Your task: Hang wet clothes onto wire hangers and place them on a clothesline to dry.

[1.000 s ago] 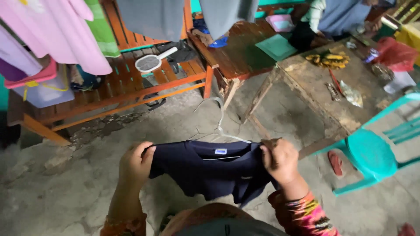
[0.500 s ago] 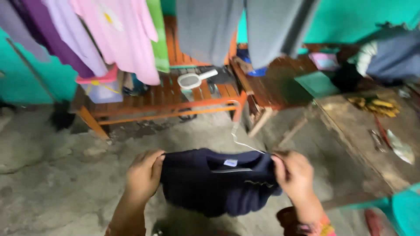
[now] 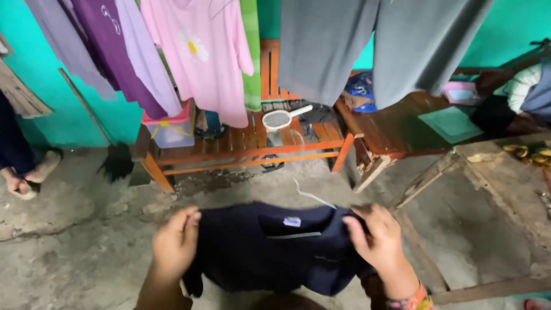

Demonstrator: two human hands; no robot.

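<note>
A dark navy shirt (image 3: 270, 252) hangs on a white wire hanger (image 3: 313, 198) in front of me, low in the head view. My left hand (image 3: 175, 244) grips the shirt's left shoulder. My right hand (image 3: 376, 238) pinches its right shoulder. A small white tag shows inside the collar. The hanger's hook pokes up above the collar toward the bench.
Pink (image 3: 201, 51), purple (image 3: 120, 51) and grey (image 3: 344, 46) garments hang on a line overhead. An orange slatted bench (image 3: 241, 146) holds a plastic box and an electric swatter (image 3: 284, 117). A wooden table (image 3: 516, 189) stands at right. Another person's foot (image 3: 26, 175) is at left beside a broom.
The view has tilted up and left, showing more of the hanging clothes and the green wall. Both hands keep the shirt's shoulders and have drawn it lower in the frame.
</note>
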